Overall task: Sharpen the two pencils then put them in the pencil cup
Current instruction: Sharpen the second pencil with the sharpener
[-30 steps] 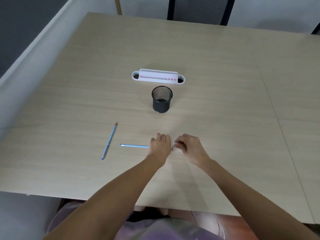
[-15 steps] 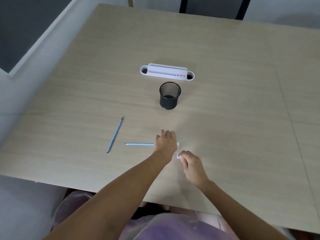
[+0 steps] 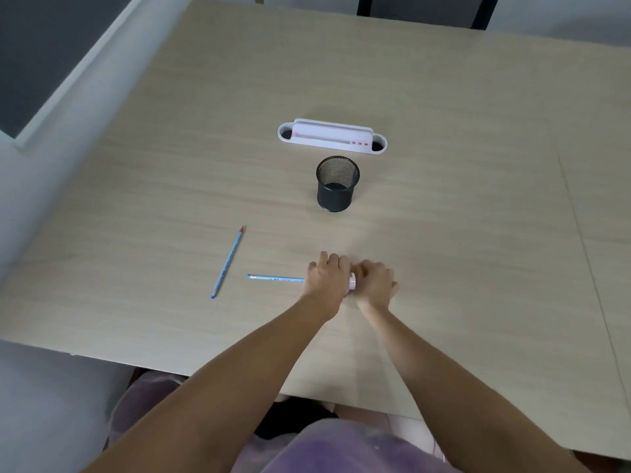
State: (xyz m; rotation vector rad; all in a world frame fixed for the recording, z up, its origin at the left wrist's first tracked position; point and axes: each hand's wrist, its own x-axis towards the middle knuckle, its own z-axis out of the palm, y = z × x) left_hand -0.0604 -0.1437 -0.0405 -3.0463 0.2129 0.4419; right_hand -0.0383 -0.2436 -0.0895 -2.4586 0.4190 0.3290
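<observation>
My left hand [image 3: 327, 278] grips one end of a blue pencil [image 3: 275, 277] that lies level over the table and points left. Touching it, my right hand [image 3: 374, 284] is closed on a small white sharpener [image 3: 351, 280], which shows only between the two hands. The pencil's tip is hidden there. A second blue pencil [image 3: 227, 263] with a red sharpened tip lies loose on the table to the left. A black mesh pencil cup [image 3: 336, 184] stands upright beyond the hands, with nothing showing inside.
A white and pink desk organiser [image 3: 332, 136] sits just behind the cup. The wooden table [image 3: 444, 233] has its near edge under my forearms and its left edge by a grey wall. A dark chair stands at the far side.
My right hand moved back up against my left hand with the sharpener. The held pencil stayed pointing left. The camera view shifted slightly.
</observation>
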